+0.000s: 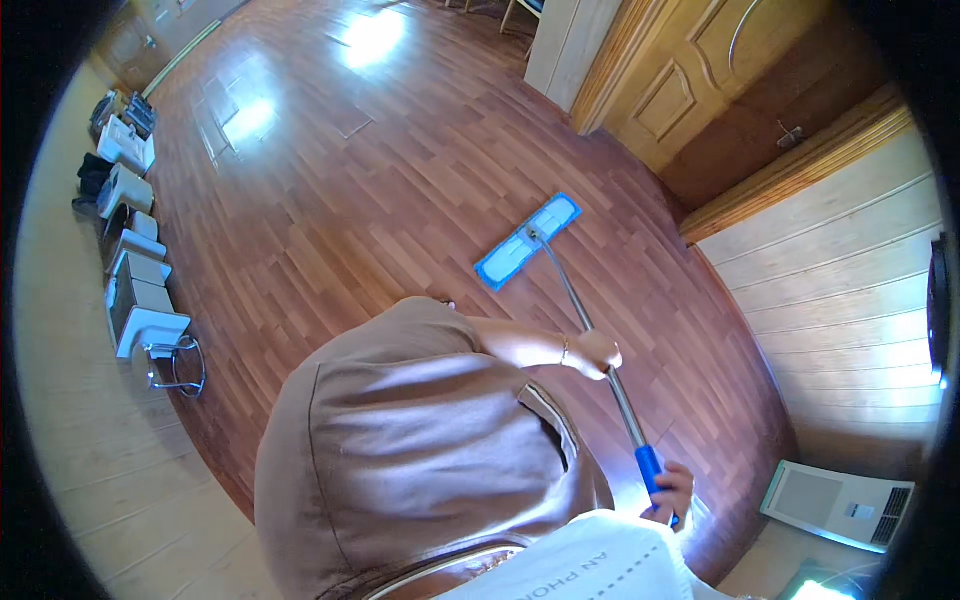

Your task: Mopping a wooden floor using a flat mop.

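Note:
A flat mop lies ahead of me, its blue-edged rectangular mop head [528, 240] flat on the wood-plank floor. From a joint at its middle, the silver mop pole [570, 290] slants back toward my lower right. My left hand [595, 355], with a thin bracelet at the wrist, is closed around the pole partway along. Farther up, my right hand [675, 492] wraps the blue mop grip [648, 466] at the pole's end; its forearm is hidden. My brown garment [420, 450] and a white printed cloth [590, 565] fill the lower middle.
Several white box-like items [150, 325] and a round metal frame [178, 367] line the left wall. A wooden door [690, 90] stands at the upper right, beside a light panelled wall [820, 270]. A white vented unit [840, 505] is at the lower right.

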The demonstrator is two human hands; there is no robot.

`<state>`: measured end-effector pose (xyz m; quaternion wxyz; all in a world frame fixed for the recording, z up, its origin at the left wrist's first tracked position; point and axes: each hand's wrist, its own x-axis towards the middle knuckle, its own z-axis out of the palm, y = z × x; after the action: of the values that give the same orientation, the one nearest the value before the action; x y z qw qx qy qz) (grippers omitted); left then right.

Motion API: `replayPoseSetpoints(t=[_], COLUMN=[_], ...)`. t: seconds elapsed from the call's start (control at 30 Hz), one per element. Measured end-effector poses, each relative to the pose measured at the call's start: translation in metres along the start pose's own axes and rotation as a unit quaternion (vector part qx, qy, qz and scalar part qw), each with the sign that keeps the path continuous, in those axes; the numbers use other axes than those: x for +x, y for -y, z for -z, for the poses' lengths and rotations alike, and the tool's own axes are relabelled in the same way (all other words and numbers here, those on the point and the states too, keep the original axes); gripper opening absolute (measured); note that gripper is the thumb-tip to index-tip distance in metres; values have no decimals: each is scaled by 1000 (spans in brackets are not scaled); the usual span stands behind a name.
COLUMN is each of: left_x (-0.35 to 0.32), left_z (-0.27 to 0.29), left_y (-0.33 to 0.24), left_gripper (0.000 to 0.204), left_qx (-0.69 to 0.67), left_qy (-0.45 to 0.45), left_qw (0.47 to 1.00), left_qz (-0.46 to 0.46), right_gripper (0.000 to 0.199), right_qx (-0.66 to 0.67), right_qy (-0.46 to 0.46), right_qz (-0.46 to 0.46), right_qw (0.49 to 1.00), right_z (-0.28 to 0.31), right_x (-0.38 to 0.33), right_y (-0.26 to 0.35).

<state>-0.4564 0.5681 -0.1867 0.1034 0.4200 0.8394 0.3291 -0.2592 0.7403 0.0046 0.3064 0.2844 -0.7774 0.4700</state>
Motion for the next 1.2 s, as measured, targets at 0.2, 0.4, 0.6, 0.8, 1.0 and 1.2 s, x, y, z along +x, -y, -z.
replayPoseSetpoints(t=[0.2, 0.4, 0.6, 0.8, 1.0, 1.2], left_x=[-10, -55, -113, -181, -271, -334], left_z=[56, 120, 175, 207, 193, 176], left_y=[108, 207, 281, 319, 351, 329], left_gripper=[8, 6, 7, 6, 6, 20], left_qx=[74, 102, 94, 98, 86, 108], left_qy=[-22, -65, -130, -173, -312, -331], left_qw=[993, 980, 968, 944, 892, 838], left_qz=[84, 157, 193, 262, 315, 421], right_gripper=[9, 5, 2, 6, 10, 10], right_qx=[40, 38, 96, 175, 268, 344], right_qy=[-25, 17, 126, 241, 323, 417], right_qz=[-221, -176, -109, -99, -91, -108], right_qw=[974, 983, 981, 949, 903, 835], right_z=[-103, -206, -285, -345, -397, -417], right_x=[38, 93, 145, 181, 195, 192], right_y=[-24, -59, -83, -98, -95, -93])
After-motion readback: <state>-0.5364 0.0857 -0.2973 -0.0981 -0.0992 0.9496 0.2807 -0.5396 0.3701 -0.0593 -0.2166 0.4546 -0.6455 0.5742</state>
